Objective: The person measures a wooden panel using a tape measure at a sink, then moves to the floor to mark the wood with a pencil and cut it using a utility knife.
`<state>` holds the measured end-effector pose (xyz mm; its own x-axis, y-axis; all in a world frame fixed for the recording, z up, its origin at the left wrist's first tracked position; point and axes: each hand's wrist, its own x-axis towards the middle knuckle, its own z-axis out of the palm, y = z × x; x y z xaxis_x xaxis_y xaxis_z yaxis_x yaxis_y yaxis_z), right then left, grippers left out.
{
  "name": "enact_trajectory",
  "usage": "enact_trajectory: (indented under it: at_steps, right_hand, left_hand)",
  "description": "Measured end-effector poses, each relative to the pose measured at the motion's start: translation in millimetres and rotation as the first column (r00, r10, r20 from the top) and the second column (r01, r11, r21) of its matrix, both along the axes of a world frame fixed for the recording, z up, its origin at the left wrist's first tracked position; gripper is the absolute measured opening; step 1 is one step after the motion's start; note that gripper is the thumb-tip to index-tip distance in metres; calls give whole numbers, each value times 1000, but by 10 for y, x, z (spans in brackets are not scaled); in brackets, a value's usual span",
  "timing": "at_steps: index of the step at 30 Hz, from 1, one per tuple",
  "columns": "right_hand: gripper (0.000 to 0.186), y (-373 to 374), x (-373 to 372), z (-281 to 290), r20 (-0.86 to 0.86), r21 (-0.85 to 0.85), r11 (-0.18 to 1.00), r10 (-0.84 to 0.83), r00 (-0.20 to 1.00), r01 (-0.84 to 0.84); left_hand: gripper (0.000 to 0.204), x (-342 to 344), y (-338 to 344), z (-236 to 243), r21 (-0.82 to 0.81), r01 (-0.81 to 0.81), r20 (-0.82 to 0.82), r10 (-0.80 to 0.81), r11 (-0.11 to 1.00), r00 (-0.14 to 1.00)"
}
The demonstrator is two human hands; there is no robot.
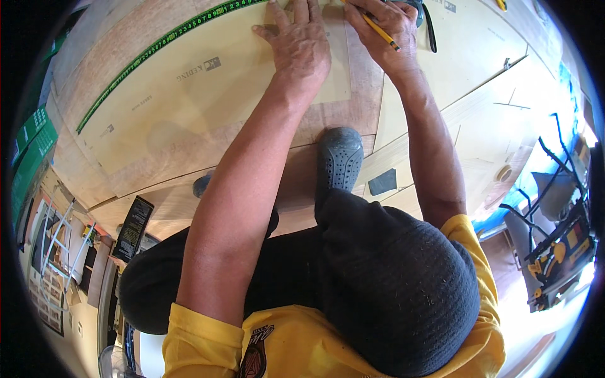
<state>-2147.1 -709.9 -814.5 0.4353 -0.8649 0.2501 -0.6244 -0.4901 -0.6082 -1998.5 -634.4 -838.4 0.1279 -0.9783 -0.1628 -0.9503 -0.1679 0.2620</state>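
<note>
My left hand (301, 47) lies on a long cream sheet (189, 107) at the top of the view, thumb spread from the fingers. My right hand (394, 38) is closed around a yellow pencil (380, 33), its dark end pointing back toward me. A tape measure's green-marked black blade (161, 43) stretches along the sheet's far edge, from the far left to beyond my left fingertips. Beside my right fingers sits a dark teal case with a black wrist strap (431, 31). The pencil's writing end is at the top rim, too small to make out.
My grey perforated shoe (340, 157) rests on the wooden boards near the sheet. A small dark grey patch (382, 181) lies to its right. More cream panels (466, 50) spread out on the right. A black box (132, 227) stands left; a metal-framed rack with tools (561, 246) is far right.
</note>
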Motion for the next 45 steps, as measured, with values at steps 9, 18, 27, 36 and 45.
enact_trajectory:
  at_steps: [9, 18, 27, 36, 45]
  right_hand:
    - [12, -8, 0, -27, 38, 10, 1000, -6, 999, 6]
    - [12, -14, 4, -20, 26, -36, 999, 6, 1000, -5]
    - [13, -18, 25, 14, 31, 5, 1000, -5, 1000, 5]
    - [23, -11, -56, 71, 488, 366, 928, -254, 835, 69]
    - [71, -140, -81, -20, -385, -195, 975, -174, 906, 104]
  left_hand:
    - [65, -7, -14, 31, 25, 0, -13, 1, 1000, 1000]
    - [66, 1, -9, 13, 47, 0, -1, 0, 999, 1000]
    - [66, -7, -25, 60, 80, 8, 18, -9, 997, 1000]
    - [72, 26, -11, 86, -20, 47, 105, -44, 999, 993]
    - [76, 65, 9, 156, 54, 51, 36, -53, 997, 998]
